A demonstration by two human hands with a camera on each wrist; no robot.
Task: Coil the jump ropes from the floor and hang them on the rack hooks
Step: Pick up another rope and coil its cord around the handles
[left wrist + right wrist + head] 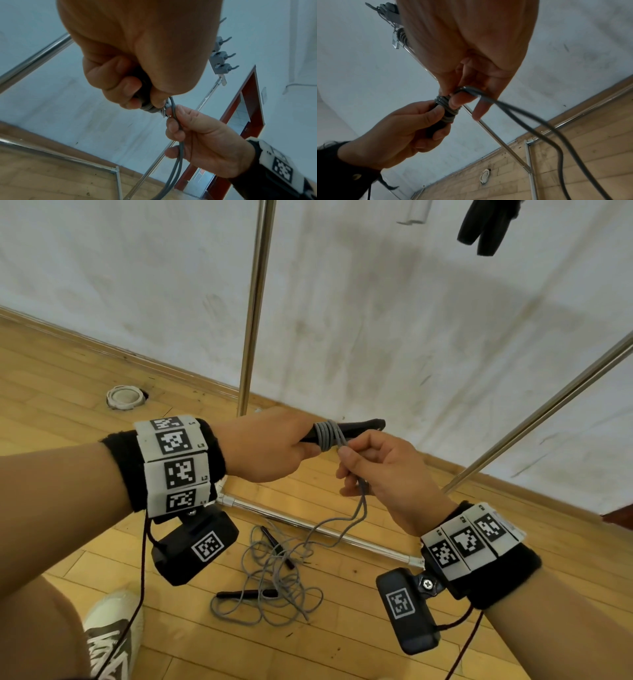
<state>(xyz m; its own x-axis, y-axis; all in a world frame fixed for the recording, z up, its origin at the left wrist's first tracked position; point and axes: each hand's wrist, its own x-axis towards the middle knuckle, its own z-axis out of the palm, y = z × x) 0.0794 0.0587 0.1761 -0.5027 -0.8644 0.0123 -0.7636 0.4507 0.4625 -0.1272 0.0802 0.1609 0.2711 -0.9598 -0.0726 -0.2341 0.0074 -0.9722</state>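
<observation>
**Inspector:** At chest height before the rack upright (255, 302), your left hand (267, 446) is closed in a fist round the black handles (359, 428) of a jump rope (329, 434). Confirm the right.

**Assessor:** Your right hand (380, 470) is curled too, thumb and forefinger pinching the grey cord just below the wraps, the other fingers loosely folded round the two strands running down through the palm.

**Inspector:** Orientation?

**Assessor:** The handles lie roughly level, long axis running left to right, free ends pointing to your right, toward the wall (411, 320). Several turns of cord sit side by side round them, just beyond your left knuckles.

**Inspector:** Condition of the rope?

**Assessor:** Grey, thin, round cord; black tapered handles. The doubled tail hangs from your right hand to the wooden floor (51, 392), where it joins a loose tangle (274, 587) with further black handles lying in it, beside the rack's base bar (308, 525).

**Inspector:** Hooks?

**Assessor:** Grey hooks (221, 58) show in the left wrist view, well apart from both hands.
</observation>
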